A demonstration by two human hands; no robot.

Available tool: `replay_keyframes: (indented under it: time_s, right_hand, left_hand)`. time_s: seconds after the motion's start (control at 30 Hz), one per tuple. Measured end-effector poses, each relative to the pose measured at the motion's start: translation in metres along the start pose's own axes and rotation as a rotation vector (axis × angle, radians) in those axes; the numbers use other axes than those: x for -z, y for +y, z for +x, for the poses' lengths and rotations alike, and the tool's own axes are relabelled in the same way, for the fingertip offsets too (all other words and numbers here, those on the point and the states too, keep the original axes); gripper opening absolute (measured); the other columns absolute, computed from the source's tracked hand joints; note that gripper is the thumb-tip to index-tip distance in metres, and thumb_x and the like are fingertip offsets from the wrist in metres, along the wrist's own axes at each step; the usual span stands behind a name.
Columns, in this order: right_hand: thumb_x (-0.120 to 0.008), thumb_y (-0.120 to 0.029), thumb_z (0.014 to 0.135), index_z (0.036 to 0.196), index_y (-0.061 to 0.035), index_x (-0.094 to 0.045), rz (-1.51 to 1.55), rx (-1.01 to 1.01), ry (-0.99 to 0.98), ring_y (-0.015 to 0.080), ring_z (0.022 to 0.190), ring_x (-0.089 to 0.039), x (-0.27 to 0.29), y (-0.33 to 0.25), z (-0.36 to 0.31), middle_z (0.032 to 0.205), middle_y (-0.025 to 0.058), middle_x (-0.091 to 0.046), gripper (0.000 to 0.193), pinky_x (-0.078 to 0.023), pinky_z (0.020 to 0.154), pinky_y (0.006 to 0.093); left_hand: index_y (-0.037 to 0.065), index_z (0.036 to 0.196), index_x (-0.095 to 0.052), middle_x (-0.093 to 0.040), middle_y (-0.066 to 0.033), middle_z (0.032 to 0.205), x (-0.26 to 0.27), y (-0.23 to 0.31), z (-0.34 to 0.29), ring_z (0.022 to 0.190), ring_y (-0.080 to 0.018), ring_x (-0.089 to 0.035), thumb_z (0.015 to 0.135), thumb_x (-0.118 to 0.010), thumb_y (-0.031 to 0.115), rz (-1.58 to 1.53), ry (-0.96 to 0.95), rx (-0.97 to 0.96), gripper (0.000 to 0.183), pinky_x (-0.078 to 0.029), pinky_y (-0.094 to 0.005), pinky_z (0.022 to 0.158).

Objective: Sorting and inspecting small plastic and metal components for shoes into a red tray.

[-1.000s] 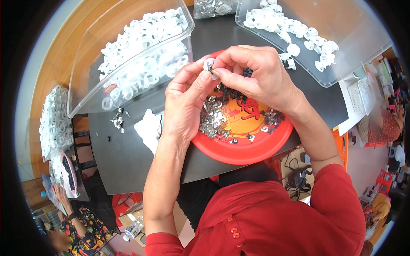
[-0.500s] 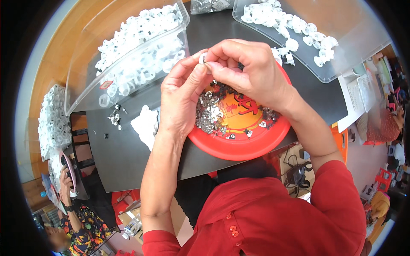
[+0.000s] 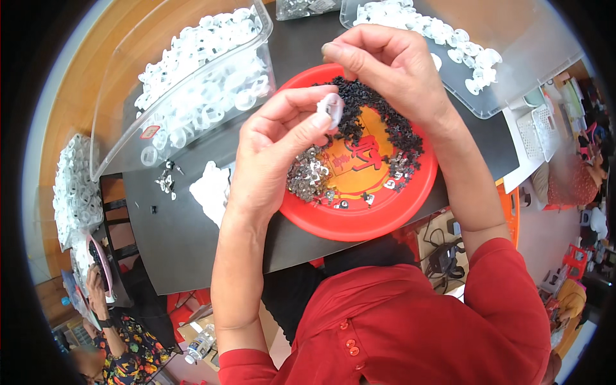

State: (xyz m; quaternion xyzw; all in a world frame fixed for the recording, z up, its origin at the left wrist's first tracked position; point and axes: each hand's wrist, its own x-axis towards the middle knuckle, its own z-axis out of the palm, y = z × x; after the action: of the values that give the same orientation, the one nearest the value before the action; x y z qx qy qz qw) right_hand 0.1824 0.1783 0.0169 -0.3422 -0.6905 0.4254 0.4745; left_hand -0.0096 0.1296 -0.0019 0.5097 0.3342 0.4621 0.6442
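On the desk point(image 3: 173, 244) around us stand 2 see-through bins, the left bin point(image 3: 115, 109) heaped with white caps point(image 3: 199, 51), the right bin point(image 3: 539, 58) holding more. A white cloth point(image 3: 209, 192) lies just beside our left forearm. The red tray point(image 3: 359, 226) bears black pieces point(image 3: 398, 128) and metal pieces point(image 3: 307, 176).

Our left hand point(image 3: 269, 138) hovers over the tray's left side, thumb and forefinger closed on 1 cap point(image 3: 331, 108). Our right hand point(image 3: 401, 70) is raised higher, its thumb and forefinger tips close together; we cannot tell whether those fingers hold anything.

The tray's near rim lies at the desk's near edge; desk surface shows left of the cloth and right of the tray.
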Motion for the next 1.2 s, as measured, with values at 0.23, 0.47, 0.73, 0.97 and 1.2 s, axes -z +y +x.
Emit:
replay_keyframes:
  time_s: [0.23,0.47,0.73,0.97,1.2]
  right_hand:
    - [-0.073,-0.031,0.082,0.097,-0.0026,-0.068,-0.271,0.082,-0.327,0.0028,0.058,-0.047,0.001,-0.001,-0.002,0.068,-0.0015,-0.057,0.032,-0.038,0.051,0.0211]
    - [-0.074,-0.022,0.081,0.098,-0.0014,-0.067,-0.141,-0.063,-0.428,0.0036,0.062,-0.049,0.009,-0.007,-0.003,0.076,-0.0019,-0.061,0.028,-0.04,0.058,0.0207]
    - [-0.067,-0.031,0.089,0.088,-0.0018,-0.071,0.101,-0.177,-0.186,0.003,0.066,-0.054,0.013,-0.016,0.001,0.072,-0.0007,-0.063,0.029,-0.043,0.062,0.0192]
    - [-0.068,-0.037,0.088,0.085,-0.0012,-0.071,0.078,-0.167,-0.045,0.0013,0.065,-0.054,0.01,-0.006,0.003,0.067,-0.0018,-0.06,0.036,-0.043,0.06,0.0174]
    - [-0.067,-0.039,0.087,0.096,-0.0018,-0.07,-0.185,-0.127,0.185,0.0074,0.071,-0.055,0.035,0.017,0.009,0.079,0.0023,-0.064,0.038,-0.044,0.066,0.0215]
  left_hand:
    - [0.0,0.127,-0.05,-0.065,-0.0084,0.104,0.006,-0.004,-0.001,0.083,-0.0122,-0.065,0.091,-0.063,0.022,-0.222,0.071,0.069,0.043,-0.052,-0.0215,0.07]
    - [0.001,0.13,-0.046,-0.065,-0.0074,0.101,0.004,-0.001,0.0,0.083,-0.0118,-0.064,0.087,-0.067,0.02,-0.141,-0.03,0.097,0.052,-0.05,-0.0206,0.069]
    - [-0.001,0.121,-0.057,-0.067,-0.0056,0.097,0.022,0.035,-0.01,0.09,-0.012,-0.064,0.075,-0.074,0.008,0.096,-0.249,0.027,0.051,-0.05,-0.0257,0.081]
    - [0.0,0.146,0.015,0.011,-0.0192,0.155,0.042,0.04,0.001,0.143,-0.0299,-0.019,0.079,-0.076,0.018,-1.133,-0.372,-0.332,0.114,-0.027,-0.0466,0.117]
    - [-0.005,0.148,-0.006,-0.022,-0.0271,0.151,0.04,0.022,0.0,0.128,-0.0347,-0.046,0.085,-0.063,0.053,-0.651,-0.423,-0.276,0.103,-0.046,-0.0412,0.1]
